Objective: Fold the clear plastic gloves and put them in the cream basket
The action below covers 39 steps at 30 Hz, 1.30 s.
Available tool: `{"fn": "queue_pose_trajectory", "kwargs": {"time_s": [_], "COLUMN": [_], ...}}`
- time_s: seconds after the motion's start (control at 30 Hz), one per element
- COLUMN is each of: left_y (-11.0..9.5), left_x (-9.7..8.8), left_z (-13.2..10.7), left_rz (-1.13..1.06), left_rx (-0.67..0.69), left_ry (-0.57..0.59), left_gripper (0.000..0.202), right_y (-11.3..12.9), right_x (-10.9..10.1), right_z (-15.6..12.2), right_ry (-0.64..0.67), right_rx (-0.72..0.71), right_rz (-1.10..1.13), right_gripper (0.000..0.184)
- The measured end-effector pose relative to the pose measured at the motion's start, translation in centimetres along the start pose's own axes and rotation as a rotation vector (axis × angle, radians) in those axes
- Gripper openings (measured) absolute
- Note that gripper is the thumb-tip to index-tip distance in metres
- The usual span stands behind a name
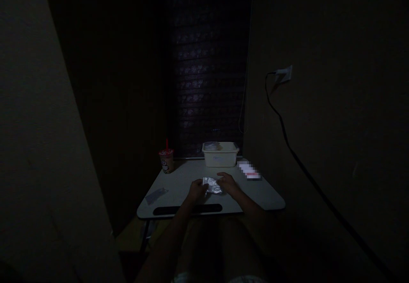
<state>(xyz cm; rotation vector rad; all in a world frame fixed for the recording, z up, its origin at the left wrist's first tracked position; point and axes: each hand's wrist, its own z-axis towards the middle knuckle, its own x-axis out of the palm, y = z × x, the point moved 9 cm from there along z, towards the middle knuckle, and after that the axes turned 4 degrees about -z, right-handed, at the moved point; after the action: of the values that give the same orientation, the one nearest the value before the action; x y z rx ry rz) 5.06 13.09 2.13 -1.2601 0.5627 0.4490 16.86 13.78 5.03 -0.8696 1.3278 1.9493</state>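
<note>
Both my hands hold a small, shiny, crinkled plastic bag [212,185] just over the middle of a small white table [188,174]. My left hand [197,190] pinches the bag's left edge, thumb on top. At the right edge, my right hand [226,182] grips the bag between thumb and fingers, with one finger stretched out above it. Dim light hides whether anything is inside the bag. Another flat clear plastic bag [156,195] lies on the table to the left of my left hand.
At the back stands a cream plastic bin [220,158] with clear packaging in it. A drink cup [166,163] with a red straw is at the back left. A lit, blurred-out phone [249,170] lies at the right. A black cable [300,164] hangs from a wall socket.
</note>
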Motion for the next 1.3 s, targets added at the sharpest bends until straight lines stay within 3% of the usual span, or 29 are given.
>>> {"fn": "queue_pose_trajectory", "kwargs": {"time_s": [0.2,0.4,0.57,0.97,1.3], "left_y": [-0.5,-1.3,-1.5,-1.2,-0.5], "left_x": [0.4,2.9,3.8,4.4,4.6], "left_z": [-1.0,-3.3,-3.9,-3.8,-3.6], "left_rz": [0.251,0.536,0.667,0.77,0.782], "left_rx": [0.072,0.162,0.187,0.166,0.151], "left_ry": [-0.031,0.141,0.241,0.3,0.285], "left_gripper": [0.037,0.046,0.047,0.049,0.049], "right_y": [-1.1,1.3,1.5,0.5,0.5], "right_x": [0.6,3.3,5.1,5.7,5.7], "right_z": [-1.3,-3.6,-4.5,-4.7,-5.0], "right_ry": [-0.001,0.191,0.302,0.411,0.399], "right_rx": [-0.008,-0.204,-0.205,-0.158,-0.149], "right_rz": [-0.13,-0.307,-0.385,-0.425,-0.426], "right_gripper": [0.044,0.046,0.058,0.062,0.062]}}
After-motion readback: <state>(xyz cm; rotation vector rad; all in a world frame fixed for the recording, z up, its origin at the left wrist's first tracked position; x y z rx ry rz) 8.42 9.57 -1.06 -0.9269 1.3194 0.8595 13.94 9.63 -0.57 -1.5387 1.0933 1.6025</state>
